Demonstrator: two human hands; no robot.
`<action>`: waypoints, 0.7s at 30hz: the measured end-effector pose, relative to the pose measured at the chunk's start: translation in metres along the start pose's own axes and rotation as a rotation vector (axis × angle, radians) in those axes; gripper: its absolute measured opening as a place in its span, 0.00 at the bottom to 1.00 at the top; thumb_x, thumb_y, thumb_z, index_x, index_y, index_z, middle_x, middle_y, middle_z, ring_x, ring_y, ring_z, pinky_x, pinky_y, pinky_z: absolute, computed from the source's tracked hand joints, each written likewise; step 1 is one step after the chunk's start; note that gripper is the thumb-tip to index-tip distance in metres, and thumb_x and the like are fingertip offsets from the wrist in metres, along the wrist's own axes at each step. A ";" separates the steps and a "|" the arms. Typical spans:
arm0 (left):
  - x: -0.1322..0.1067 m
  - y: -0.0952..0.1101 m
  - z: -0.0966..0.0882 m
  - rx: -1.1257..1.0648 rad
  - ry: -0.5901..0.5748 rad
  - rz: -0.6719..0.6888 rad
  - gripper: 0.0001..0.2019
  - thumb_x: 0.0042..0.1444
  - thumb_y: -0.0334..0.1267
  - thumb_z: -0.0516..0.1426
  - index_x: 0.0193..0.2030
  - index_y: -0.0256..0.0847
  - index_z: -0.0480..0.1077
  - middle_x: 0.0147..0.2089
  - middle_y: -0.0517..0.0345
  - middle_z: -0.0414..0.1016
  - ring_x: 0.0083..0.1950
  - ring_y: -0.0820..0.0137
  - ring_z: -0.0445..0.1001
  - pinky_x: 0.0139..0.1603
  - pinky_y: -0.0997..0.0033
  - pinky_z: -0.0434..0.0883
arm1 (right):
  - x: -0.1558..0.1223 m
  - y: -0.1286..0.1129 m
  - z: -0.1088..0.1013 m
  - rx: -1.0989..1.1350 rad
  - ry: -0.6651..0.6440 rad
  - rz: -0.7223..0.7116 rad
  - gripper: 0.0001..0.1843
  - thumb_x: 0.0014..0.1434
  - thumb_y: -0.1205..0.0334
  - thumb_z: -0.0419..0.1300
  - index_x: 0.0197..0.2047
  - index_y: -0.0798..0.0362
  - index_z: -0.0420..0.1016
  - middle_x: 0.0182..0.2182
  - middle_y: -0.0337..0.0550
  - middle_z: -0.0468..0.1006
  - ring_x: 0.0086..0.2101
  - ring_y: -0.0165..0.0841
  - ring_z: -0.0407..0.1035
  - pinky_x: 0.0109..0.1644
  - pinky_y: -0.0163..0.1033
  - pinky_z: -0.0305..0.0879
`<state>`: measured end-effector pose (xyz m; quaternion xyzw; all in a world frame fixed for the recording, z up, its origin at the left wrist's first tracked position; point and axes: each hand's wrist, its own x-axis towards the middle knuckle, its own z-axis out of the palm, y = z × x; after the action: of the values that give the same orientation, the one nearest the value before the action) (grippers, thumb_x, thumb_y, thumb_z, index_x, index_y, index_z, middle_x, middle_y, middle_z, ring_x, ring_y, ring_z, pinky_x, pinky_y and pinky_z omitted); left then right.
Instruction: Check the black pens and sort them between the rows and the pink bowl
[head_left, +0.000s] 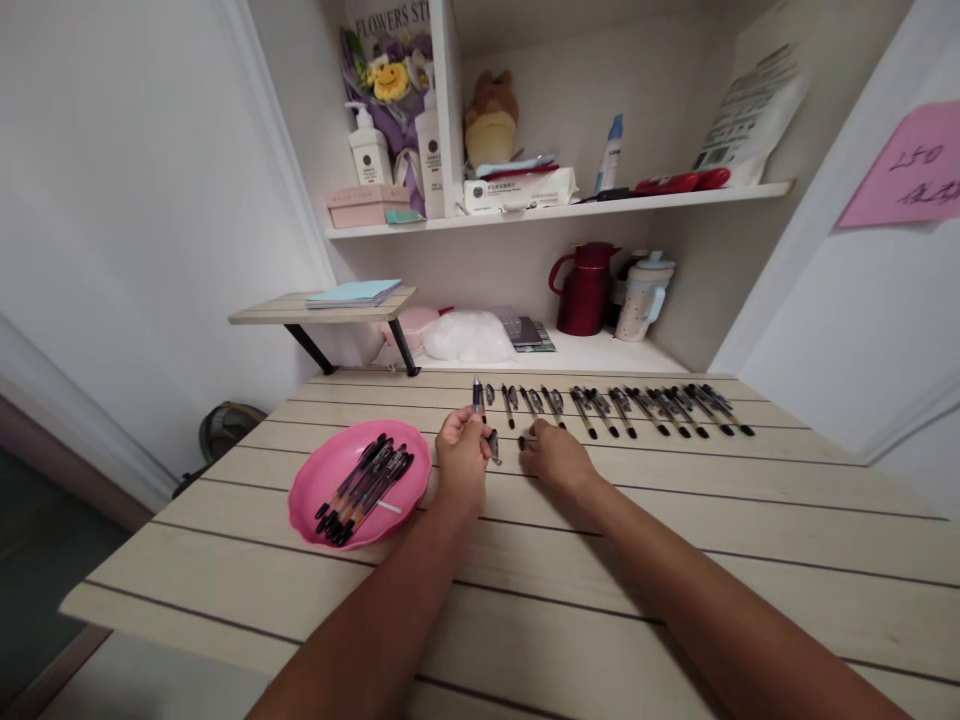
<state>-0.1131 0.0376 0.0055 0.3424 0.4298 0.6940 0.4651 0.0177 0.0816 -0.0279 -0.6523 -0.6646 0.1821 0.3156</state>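
Note:
My left hand (461, 452) is closed around an uncapped pen (478, 396) whose silver tip points up and away from me. A dark clear pen cap (493, 447) shows at the thumb side of that hand; whether it is gripped or only touched, I cannot tell. My right hand (556, 456) rests low over the table with its fingers bent together. A small black piece (523, 442) shows at its fingertips, too small to name. Just beyond both hands runs a row of pens (581, 412) with caps beside them. On the left, a pink bowl (300, 497) holds several capped pens (367, 485).
The slatted wooden table (525, 610) meets a white shelf unit. A small raised stand (262, 308) carries blue paper (355, 293). Behind are a red jug (586, 290), a pale cup (643, 298) and a white fluffy item (466, 337).

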 end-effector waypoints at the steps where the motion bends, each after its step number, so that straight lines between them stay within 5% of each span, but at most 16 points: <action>1: 0.000 0.000 0.000 0.013 -0.011 -0.017 0.12 0.44 0.41 0.57 0.35 0.38 0.65 0.23 0.67 0.64 0.15 0.84 0.55 0.15 0.82 0.49 | 0.003 0.000 -0.001 0.115 -0.014 0.014 0.09 0.38 0.66 0.64 0.26 0.52 0.69 0.21 0.43 0.73 0.25 0.33 0.65 0.27 0.36 0.53; 6: -0.005 -0.009 0.002 0.138 -0.170 -0.185 0.12 0.44 0.41 0.57 0.34 0.37 0.66 0.21 0.66 0.65 0.14 0.84 0.53 0.15 0.81 0.48 | 0.024 0.005 -0.020 0.922 -0.072 0.050 0.14 0.42 0.53 0.63 0.22 0.51 0.65 0.15 0.32 0.64 0.16 0.24 0.55 0.19 0.32 0.49; 10: -0.010 -0.016 0.005 0.218 -0.236 -0.221 0.10 0.45 0.40 0.56 0.33 0.36 0.66 0.21 0.65 0.65 0.14 0.84 0.54 0.15 0.81 0.48 | 0.027 0.001 -0.034 1.366 -0.015 0.063 0.15 0.39 0.56 0.68 0.26 0.51 0.66 0.19 0.31 0.65 0.18 0.22 0.58 0.19 0.29 0.54; 21: -0.010 -0.018 0.004 0.250 -0.268 -0.198 0.11 0.44 0.41 0.56 0.33 0.37 0.67 0.22 0.64 0.66 0.14 0.83 0.54 0.15 0.80 0.49 | 0.017 -0.008 -0.034 1.332 -0.027 0.006 0.17 0.39 0.58 0.68 0.34 0.51 0.69 0.21 0.30 0.66 0.18 0.21 0.59 0.19 0.29 0.55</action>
<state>-0.1000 0.0325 -0.0101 0.4428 0.4787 0.5342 0.5380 0.0349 0.0920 0.0049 -0.3176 -0.4119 0.5629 0.6424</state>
